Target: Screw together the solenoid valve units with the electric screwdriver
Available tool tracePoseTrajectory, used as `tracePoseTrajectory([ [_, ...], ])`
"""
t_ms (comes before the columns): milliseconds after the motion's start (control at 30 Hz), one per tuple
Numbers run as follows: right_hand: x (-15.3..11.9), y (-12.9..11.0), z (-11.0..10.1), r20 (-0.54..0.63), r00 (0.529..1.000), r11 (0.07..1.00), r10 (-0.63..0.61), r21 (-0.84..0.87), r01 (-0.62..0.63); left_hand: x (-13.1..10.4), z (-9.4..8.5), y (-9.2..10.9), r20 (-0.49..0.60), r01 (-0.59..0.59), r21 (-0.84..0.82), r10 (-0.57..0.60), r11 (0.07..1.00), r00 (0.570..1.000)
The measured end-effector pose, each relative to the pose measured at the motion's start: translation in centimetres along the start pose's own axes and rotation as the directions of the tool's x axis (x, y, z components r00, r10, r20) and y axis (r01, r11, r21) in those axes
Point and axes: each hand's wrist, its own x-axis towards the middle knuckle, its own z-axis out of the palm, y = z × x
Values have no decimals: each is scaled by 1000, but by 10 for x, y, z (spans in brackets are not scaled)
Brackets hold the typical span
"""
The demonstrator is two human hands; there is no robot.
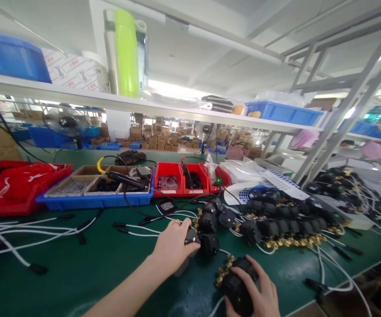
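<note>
My left hand (pixel 173 242) is closed around a black boxy part (pixel 192 237) with a small screw on its face. Right beside it stands a cluster of black housings (pixel 208 222) with brass fittings and white cables. Nearer the front edge, my right hand (pixel 259 288) curls over black housings with brass fittings (pixel 238 286), its thumb and fingers on opposite sides. How many pieces lie under the right hand I cannot tell. A white cable runs out below them.
Rows of black housings (pixel 286 226) cover the right side. Behind are red bins (pixel 167 192), a blue divided tray (pixel 94 201) with an electric screwdriver (pixel 126 179), and red bags (pixel 19 185). White cables (pixel 28 233) lie left. A shelf (pixel 177 105) crosses above.
</note>
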Motion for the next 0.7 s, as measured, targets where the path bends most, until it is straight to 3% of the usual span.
tracePoseTrajectory([
  [133,28,39,4,3,996,995,91,46,-91,-8,17,12,30,-38,37,37,999,999],
  [300,54,59,19,69,998,992,11,121,-20,-20,35,29,37,-53,102,50,993,998],
  [500,62,47,25,91,995,985,-40,173,24,-26,40,39,60,-68,93,63,993,996],
  [600,55,30,20,-73,997,987,35,157,-23,-29,36,26,56,-76,2,76,997,996],
  [700,40,-5,15,-274,955,981,118,180,-70,-35,38,8,20,-86,-55,87,995,996],
])
